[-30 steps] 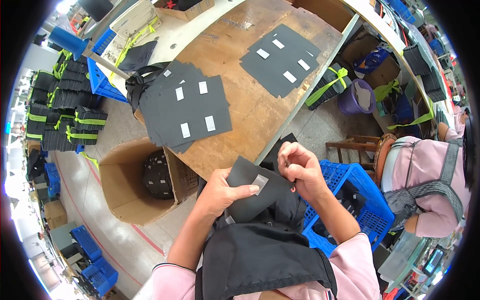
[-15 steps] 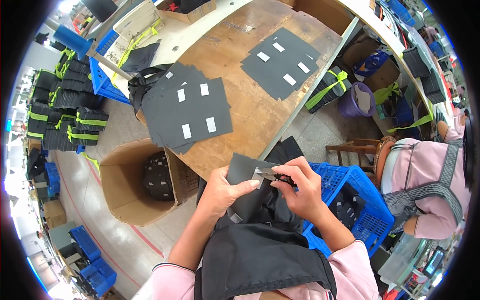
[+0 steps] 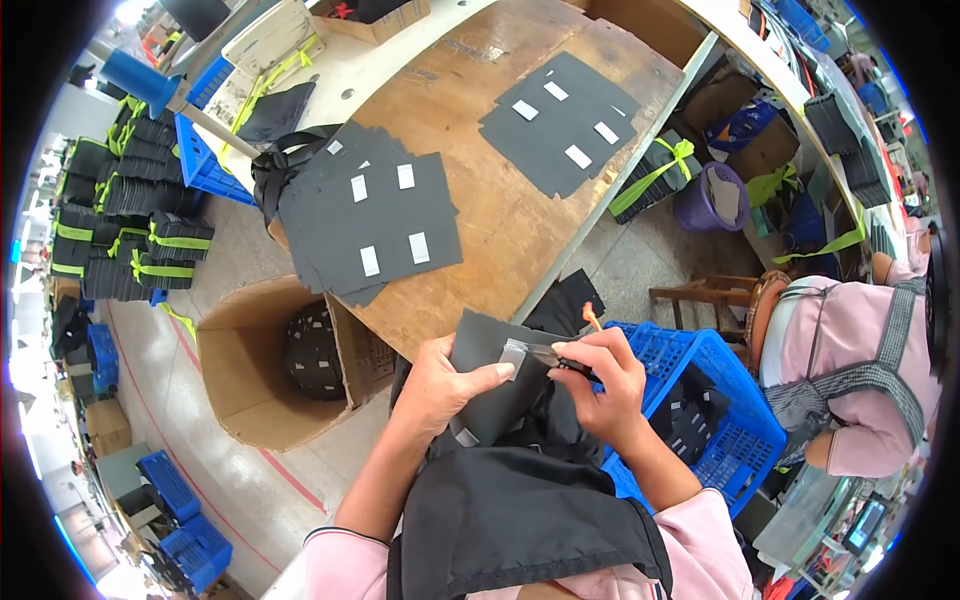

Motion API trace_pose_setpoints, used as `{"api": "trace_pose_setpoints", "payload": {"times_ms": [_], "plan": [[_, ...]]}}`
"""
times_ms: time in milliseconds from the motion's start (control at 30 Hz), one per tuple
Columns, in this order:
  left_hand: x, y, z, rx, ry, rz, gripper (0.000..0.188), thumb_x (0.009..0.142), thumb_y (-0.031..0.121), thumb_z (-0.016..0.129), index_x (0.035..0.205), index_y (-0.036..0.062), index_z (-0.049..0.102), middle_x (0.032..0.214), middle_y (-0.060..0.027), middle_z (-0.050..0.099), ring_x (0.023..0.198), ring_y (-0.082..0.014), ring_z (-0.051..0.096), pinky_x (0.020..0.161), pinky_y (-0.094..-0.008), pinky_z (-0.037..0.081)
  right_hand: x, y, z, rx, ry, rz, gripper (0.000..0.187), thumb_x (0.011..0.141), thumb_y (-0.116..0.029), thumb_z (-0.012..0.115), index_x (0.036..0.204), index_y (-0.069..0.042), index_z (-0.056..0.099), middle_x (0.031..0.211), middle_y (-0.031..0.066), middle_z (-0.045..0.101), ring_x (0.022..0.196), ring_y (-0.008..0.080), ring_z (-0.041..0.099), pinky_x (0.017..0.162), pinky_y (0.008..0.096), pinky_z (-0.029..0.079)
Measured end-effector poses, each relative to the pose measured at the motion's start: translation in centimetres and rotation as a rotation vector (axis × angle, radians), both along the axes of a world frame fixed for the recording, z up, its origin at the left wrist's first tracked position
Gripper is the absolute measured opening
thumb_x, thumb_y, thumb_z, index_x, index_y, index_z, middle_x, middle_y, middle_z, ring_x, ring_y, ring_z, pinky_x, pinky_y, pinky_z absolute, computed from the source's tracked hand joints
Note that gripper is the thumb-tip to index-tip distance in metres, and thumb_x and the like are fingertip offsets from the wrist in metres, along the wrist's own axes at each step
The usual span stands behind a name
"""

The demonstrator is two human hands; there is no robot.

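Dark grey panel (image 3: 488,407), whitish patch (image 3: 513,357); blue crate (image 3: 738,468); brown table (image 3: 510,230); grey checked straps (image 3: 904,320)

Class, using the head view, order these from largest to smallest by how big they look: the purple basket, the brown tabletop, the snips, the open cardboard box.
1. Brown tabletop
2. Open cardboard box
3. Purple basket
4. Snips, partly covered by the right hand

Pale grey floor (image 3: 235,480) with thin red lines (image 3: 293,481), worn brown wooden tabletop (image 3: 500,235) beside a white worktop (image 3: 385,68), round-seated brown wooden stool (image 3: 767,297) at right, bright white light (image 3: 78,545) at far left
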State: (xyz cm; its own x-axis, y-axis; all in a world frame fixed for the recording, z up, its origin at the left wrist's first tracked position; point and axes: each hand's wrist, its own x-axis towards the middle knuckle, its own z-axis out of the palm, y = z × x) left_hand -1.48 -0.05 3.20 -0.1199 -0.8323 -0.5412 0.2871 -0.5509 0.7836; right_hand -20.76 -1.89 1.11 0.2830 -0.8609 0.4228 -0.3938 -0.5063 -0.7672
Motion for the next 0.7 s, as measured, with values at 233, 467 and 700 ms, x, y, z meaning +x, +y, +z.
{"api": "trace_pose_setpoints", "payload": {"times_ms": [233,467,700], "plan": [[-0.1,-0.1,-0.1,-0.018,-0.002,0.023,0.024,0.072,0.005,0.071,0.094,-0.0018,0.063,0.086,-0.0054,0.065,0.076,-0.01,0.06,0.071,-0.0234,0.048,1.0,-0.4,-0.3,0.021,0.036,-0.013,0.029,0.064,0.002,0.073,0.091,-0.003,0.063,0.078,0.0106,0.058,0.066,0.0244,0.056,0.059,0.0307,0.047],[0.3,-0.1,-0.3,-0.006,0.006,-0.006,0.02,0.075,0.008,0.069,0.092,-0.001,0.063,0.083,-0.0034,0.064,0.074,-0.0086,0.058,0.069,-0.0232,0.047,1.1,-1.2,-0.2,-0.032,0.016,-0.027,0.028,0.064,0.001,0.073,0.089,-0.003,0.063,0.075,0.0101,0.057,0.063,0.0248,0.057,0.054,0.031,0.046],[0.9,-0.1,-1.5,-0.002,0.0,-0.053,0.024,0.081,0.01,0.063,0.102,-0.0024,0.058,0.092,-0.0052,0.061,0.083,-0.0107,0.056,0.074,-0.0252,0.046,-2.0,-5.0,-1.9,0.648,-0.037,0.353,0.029,0.069,-0.006,0.071,0.094,-0.002,0.058,0.076,0.0003,0.042,0.063,0.0102,0.038,0.059,0.0242,0.036]]}}
